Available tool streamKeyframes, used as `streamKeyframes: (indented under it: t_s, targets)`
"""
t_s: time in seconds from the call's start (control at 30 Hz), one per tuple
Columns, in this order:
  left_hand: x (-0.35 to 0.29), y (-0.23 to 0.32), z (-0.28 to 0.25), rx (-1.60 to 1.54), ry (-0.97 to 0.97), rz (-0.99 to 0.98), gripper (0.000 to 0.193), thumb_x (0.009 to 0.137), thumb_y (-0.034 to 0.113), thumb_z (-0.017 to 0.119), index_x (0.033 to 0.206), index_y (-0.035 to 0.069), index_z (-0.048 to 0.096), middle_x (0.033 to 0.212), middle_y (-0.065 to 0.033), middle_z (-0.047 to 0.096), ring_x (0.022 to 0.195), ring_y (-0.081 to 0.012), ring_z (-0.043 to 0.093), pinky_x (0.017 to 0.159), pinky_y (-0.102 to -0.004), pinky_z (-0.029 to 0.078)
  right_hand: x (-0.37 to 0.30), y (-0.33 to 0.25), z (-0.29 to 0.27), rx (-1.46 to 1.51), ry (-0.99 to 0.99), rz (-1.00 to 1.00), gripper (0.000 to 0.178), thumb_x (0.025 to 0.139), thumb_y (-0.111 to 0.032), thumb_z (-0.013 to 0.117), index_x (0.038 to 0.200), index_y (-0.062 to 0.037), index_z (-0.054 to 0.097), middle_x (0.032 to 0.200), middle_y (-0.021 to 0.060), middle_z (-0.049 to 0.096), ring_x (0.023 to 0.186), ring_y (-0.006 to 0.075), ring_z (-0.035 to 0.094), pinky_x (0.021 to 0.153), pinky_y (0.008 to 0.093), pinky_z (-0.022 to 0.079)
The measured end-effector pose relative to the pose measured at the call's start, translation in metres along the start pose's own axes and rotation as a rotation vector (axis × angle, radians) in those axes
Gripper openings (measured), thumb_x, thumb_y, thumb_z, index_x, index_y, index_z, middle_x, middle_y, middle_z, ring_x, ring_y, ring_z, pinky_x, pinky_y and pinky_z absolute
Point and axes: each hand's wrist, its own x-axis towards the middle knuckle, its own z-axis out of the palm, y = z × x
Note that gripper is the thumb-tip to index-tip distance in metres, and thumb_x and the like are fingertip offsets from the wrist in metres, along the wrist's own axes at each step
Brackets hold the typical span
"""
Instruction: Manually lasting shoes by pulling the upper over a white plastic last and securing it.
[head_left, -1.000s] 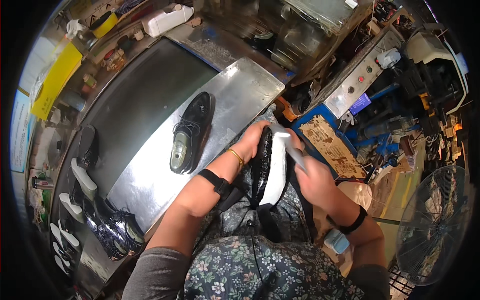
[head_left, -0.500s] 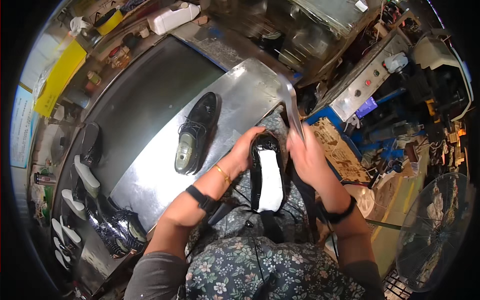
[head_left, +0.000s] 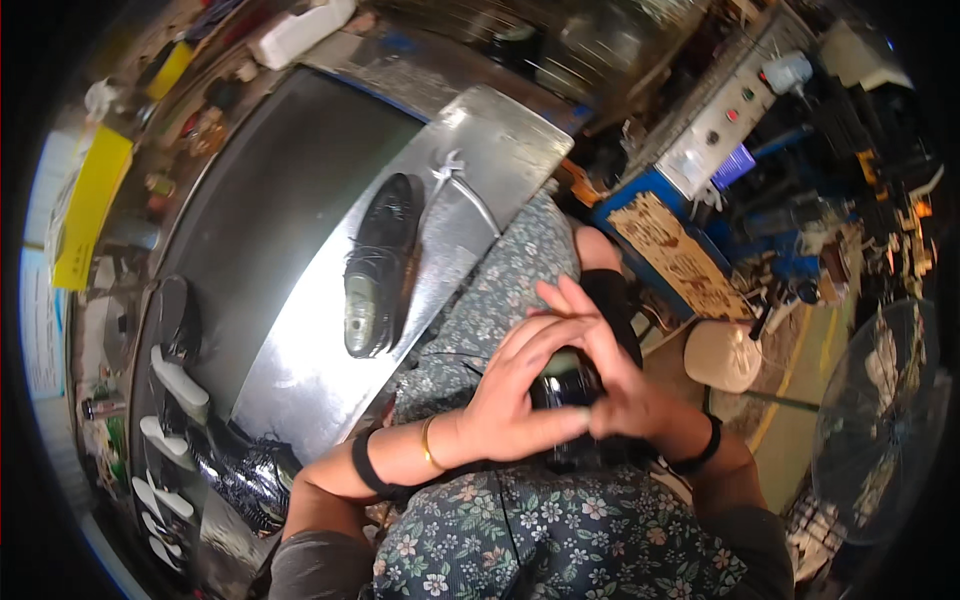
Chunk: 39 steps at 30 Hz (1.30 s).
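Note:
A glossy black shoe (head_left: 566, 385) is in my lap, mostly covered by my hands. My left hand (head_left: 520, 385) is wrapped over it, thumb across the near side and fingers arched over the far side. On the shoe's right side my right hand (head_left: 622, 390) grips it; that hand is partly blurred, and its fingers overlap those of the left. A silver metal tool, hammer-like in shape (head_left: 474, 204), lies on the metal table to the far left of my hands. Beside it stands a black lace-up shoe (head_left: 398, 215) with a pale insole.
The shiny metal tabletop (head_left: 305, 360) adjoins a dark belt-like surface (head_left: 290, 150). Several black shoes and white-soled pieces (head_left: 178, 385) line the left edge. At right are a machine's control panel (head_left: 700, 150), a round stool (head_left: 722, 355) and a large fan (head_left: 875, 430).
The silver tool has gone from my right hand onto the metal table. My right hand has come down to the shoe, which has turned so its white underside no longer shows.

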Motion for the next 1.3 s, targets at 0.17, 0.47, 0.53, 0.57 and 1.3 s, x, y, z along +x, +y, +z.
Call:
streamKeyframes:
  t_s: [0.17, 0.47, 0.53, 0.57, 1.3]
  targets:
    - [0.017, 0.034, -0.003, 0.283, -0.295, 0.175, 0.102, 0.063, 0.076, 0.067, 0.131, 0.002, 0.053, 0.142, -0.0201, 0.044, 0.135, -0.0403, 0.036, 0.114, -0.0562, 0.002, -0.045, -0.028, 0.008, -0.473, -0.15, -0.012, 0.13, 0.051, -0.072, 0.081, 0.142, 0.0045, 0.028, 0.143, 0.0262, 0.032, 0.136, 0.0381, 0.031, 0.11, 0.0477, 0.027]
    - [0.017, 0.024, 0.023, -0.072, -0.186, 0.179, 0.028, 0.081, 0.025, 0.069, 0.103, 0.007, 0.065, 0.103, -0.0122, 0.064, 0.09, -0.0288, 0.063, 0.077, -0.0374, 0.05, -0.039, -0.036, 0.014, -0.369, -0.038, -0.098, 0.066, 0.071, -0.034, 0.083, 0.123, -0.0063, 0.051, 0.122, 0.0124, 0.051, 0.114, 0.0312, 0.049, 0.098, 0.041, 0.038]
    - [0.014, 0.024, 0.026, -0.091, -0.161, 0.166, 0.025, 0.082, 0.024, 0.069, 0.101, 0.008, 0.065, 0.101, -0.0119, 0.064, 0.089, -0.0288, 0.063, 0.076, -0.0368, 0.05, -0.036, -0.038, 0.015, -0.375, -0.049, -0.101, 0.06, 0.074, -0.029, 0.08, 0.121, -0.0051, 0.051, 0.119, 0.0125, 0.052, 0.111, 0.0312, 0.051, 0.096, 0.0402, 0.04]
    - [0.014, 0.025, 0.027, -0.113, -0.142, 0.15, 0.022, 0.082, 0.022, 0.068, 0.098, 0.008, 0.066, 0.1, -0.0117, 0.064, 0.088, -0.0289, 0.064, 0.076, -0.0361, 0.05, -0.036, -0.041, 0.014, -0.379, -0.054, -0.102, 0.054, 0.076, -0.023, 0.077, 0.119, -0.0039, 0.052, 0.117, 0.0126, 0.053, 0.108, 0.0313, 0.053, 0.094, 0.0395, 0.041]
    - [-0.05, -0.048, -0.115, 0.991, 0.404, -0.615, 0.089, 0.069, 0.03, 0.082, 0.138, -0.005, 0.037, 0.119, -0.0262, 0.058, 0.107, -0.0435, 0.058, 0.09, -0.0446, 0.048, 0.027, -0.017, -0.179, 0.136, 0.676, -0.168, 0.058, 0.093, -0.034, 0.049, 0.141, -0.0019, 0.04, 0.135, 0.0174, 0.053, 0.12, 0.0316, 0.056, 0.098, 0.0469, 0.049]
